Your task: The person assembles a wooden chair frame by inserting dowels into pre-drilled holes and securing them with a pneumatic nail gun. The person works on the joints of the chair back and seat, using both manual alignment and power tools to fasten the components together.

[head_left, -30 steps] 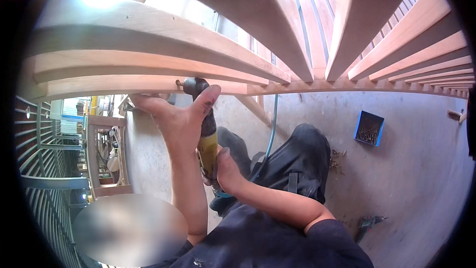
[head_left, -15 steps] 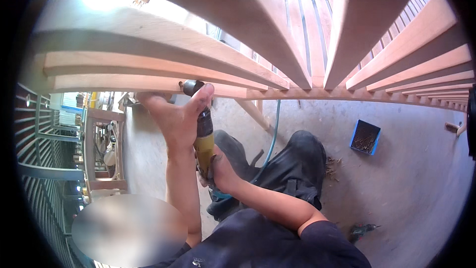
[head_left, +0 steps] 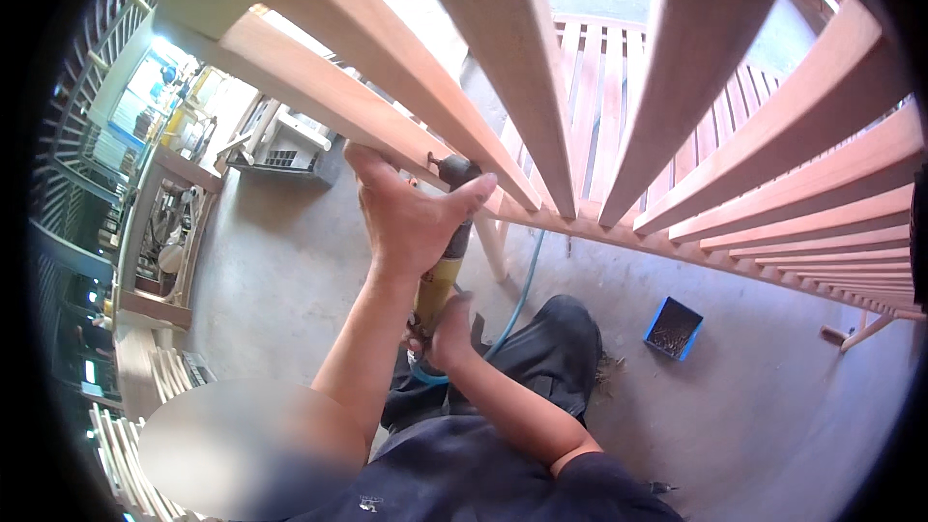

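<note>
A yellow and black pneumatic angle drill [head_left: 440,285] stands upright under a wooden slatted frame [head_left: 416,150]. My right hand [head_left: 451,333] is wrapped round its lower body, where a teal air hose [head_left: 535,280] shows close by. My left hand [head_left: 411,222] is closed about its upper end, with the thumb across the neck just below the dark angled head [head_left: 456,170]. Its fingertips reach the edge of the frame's rail and are partly hidden. From the head a small tip points left against the rail; whether a screw sits on it I cannot tell.
Thick slats fan out close overhead, with another slatted wooden piece [head_left: 604,121] beyond. On the concrete floor at the right stands a blue box [head_left: 674,329] of screws, with loose pieces [head_left: 609,372] by my knee. At the left are a grey crate [head_left: 280,159] and a wooden rack [head_left: 155,232].
My view has turned and shifted, so the frame now slants down to the right. Both hands keep their hold on the angle drill, whose head remains at the rail.
</note>
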Motion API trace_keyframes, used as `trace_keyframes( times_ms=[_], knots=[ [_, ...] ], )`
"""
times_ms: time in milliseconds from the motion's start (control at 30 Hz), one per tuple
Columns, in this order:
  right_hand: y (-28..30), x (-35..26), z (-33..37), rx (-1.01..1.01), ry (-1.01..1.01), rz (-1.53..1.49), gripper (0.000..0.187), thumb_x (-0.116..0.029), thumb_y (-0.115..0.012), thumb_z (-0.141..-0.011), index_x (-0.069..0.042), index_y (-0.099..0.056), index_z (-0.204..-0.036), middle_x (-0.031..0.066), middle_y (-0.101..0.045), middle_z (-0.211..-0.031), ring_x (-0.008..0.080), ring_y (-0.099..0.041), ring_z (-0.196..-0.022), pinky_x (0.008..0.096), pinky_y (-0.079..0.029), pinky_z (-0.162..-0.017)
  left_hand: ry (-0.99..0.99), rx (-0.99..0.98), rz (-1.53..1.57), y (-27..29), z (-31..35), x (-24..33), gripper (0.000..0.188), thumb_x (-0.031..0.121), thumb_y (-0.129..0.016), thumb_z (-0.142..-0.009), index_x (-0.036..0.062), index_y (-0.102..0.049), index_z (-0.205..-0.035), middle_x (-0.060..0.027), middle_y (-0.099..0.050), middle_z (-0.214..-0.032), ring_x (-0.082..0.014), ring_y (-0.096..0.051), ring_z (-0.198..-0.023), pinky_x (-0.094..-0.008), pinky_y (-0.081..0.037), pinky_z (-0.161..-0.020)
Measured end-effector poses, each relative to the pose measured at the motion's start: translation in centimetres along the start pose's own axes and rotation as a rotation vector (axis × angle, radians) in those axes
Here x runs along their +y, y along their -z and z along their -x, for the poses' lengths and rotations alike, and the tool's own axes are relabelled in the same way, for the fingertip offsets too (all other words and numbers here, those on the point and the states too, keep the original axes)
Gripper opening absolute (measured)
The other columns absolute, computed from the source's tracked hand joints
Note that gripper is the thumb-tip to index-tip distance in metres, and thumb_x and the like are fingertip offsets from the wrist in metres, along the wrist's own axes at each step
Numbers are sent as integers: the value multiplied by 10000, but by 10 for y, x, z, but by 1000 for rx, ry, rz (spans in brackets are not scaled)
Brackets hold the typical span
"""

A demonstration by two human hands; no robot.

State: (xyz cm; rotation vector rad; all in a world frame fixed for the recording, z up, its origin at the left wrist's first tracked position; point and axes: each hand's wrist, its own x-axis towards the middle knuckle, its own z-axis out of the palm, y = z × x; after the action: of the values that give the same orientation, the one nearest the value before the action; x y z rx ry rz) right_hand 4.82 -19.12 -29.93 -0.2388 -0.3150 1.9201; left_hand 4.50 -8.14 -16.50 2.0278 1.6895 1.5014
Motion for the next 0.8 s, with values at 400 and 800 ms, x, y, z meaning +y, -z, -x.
trace_keyframes(
  times_ms=[400, 800],
  knots=[
    [21, -4, -1, 296, -105, -28, 1032, -929, -21, -803, -160, -487, -1309, 53, -623, -925, 247, -567, -599, 350, -405, -425, 55, 40, 16, -2, 4, -6, 1128, 422, -943, -603, 32, -237, -1392, -173, -370, -1258, -314, -386, -1243, -497, -354, -1046],
    [2, -10, 4, 310, -126, 69, 1183, -1048, -100, -639, -99, -507, -1217, 83, -574, -738, 215, -480, -452, 321, -332, -389, 51, 4, 43, 2, 0, -8, 852, 398, -931, -608, 75, -383, -1175, -112, -465, -1082, -255, -535, -1045, -448, -447, -937]
  ],
)
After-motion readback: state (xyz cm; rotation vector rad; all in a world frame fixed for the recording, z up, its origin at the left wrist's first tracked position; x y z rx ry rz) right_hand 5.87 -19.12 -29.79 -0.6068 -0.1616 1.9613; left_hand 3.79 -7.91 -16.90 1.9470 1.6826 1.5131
